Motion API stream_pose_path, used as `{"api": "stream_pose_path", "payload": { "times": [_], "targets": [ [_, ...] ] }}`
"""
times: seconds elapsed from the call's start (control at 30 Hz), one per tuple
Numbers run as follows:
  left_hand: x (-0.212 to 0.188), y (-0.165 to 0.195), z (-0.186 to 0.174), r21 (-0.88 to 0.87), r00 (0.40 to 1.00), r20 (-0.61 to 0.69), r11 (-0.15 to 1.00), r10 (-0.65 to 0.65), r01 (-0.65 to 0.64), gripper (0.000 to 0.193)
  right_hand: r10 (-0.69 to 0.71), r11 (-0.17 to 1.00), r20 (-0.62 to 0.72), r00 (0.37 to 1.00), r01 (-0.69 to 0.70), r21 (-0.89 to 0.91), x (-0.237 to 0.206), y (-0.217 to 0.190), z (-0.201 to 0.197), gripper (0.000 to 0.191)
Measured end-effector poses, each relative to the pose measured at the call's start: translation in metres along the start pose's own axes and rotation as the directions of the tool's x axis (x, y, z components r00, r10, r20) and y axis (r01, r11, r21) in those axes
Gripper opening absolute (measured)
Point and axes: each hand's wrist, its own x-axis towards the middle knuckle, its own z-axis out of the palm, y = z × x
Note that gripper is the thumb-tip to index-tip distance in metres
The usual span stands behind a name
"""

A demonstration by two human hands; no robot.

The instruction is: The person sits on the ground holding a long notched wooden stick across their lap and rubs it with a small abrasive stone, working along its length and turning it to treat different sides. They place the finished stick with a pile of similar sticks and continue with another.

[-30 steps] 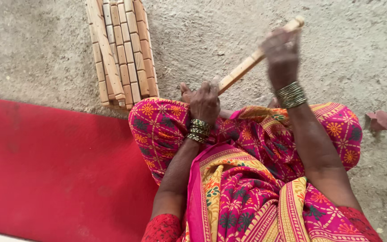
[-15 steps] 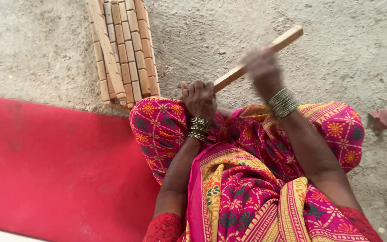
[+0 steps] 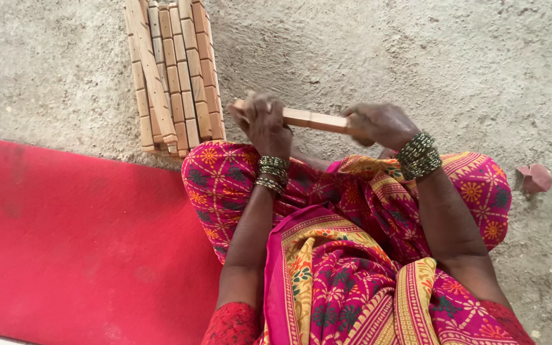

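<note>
The floor [image 3: 416, 57] was bare, rough concrete, grey and gritty, with small pits and specks all over it. Along its left side lay a bright red mat [image 3: 65, 243], its edge running at a slant from the left of the view toward the person's knee; a thin pale strip showed at the mat's lower left corner. No walls or furniture were in sight, only this stretch of ground seen from above.

The person sat low, knees spread, wrapped in pink patterned cloth [image 3: 352, 268] with orange and yellow flowers. Just above the knees they held a wooden stick [image 3: 311, 119], pale and squared, lying nearly level and tilted slightly down toward the right. The left hand [image 3: 264, 124] was closed around the stick's left end, and the right hand [image 3: 378, 124] was closed around its right end, so that the middle of the stick showed bare between them. Both wrists carried stacks of dark beaded bangles [image 3: 418, 155].

On the concrete just beyond the left hand lay a pile of similar wooden sticks [image 3: 174, 70], side by side and running away from the person, one lying slantwise across the others. Its near end sat close to the mat's edge and the left knee. A small reddish stone [image 3: 535, 177] rested on the floor to the right, near the right knee.
</note>
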Motion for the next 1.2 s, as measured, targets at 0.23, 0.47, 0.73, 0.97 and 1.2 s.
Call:
{"api": "stream_pose_path", "payload": {
  "times": [0.23, 0.47, 0.73, 0.97, 1.2],
  "targets": [
    [0.007, 0.001, -0.002, -0.143, 0.989, -0.066, 0.983, -0.129, 0.119, 0.053, -0.224, 0.638, 0.185, 0.957, 0.001, 0.770, 0.018, 0.002, 0.055, 0.040],
    [-0.055, 0.028, 0.020, -0.842, 0.895, 0.439, 0.386, 0.084, 0.377, 0.055, -0.001, 0.291, -0.117, 0.993, 0.112, 0.950, 0.047, 0.006, 0.086, 0.039],
    [-0.053, 0.027, -0.006, -0.381, 0.496, 0.751, -0.327, 0.436, 0.865, 0.073, -0.201, 0.755, -0.610, 0.767, 0.518, 0.402, 0.044, 0.015, 0.092, 0.062],
    [-0.043, 0.019, -0.008, -0.505, 0.471, 0.817, 0.017, 0.332, 0.863, 0.074, -0.106, 0.860, -0.850, 0.516, 0.476, 0.182, 0.052, 0.032, 0.042, 0.015],
    [-0.039, 0.006, -0.004, -0.493, 0.399, 0.770, 0.068, 0.498, 0.867, 0.058, -0.890, 0.455, -0.404, 0.209, 0.440, -0.774, 0.032, 0.009, 0.066, 0.014]
  ]
}}
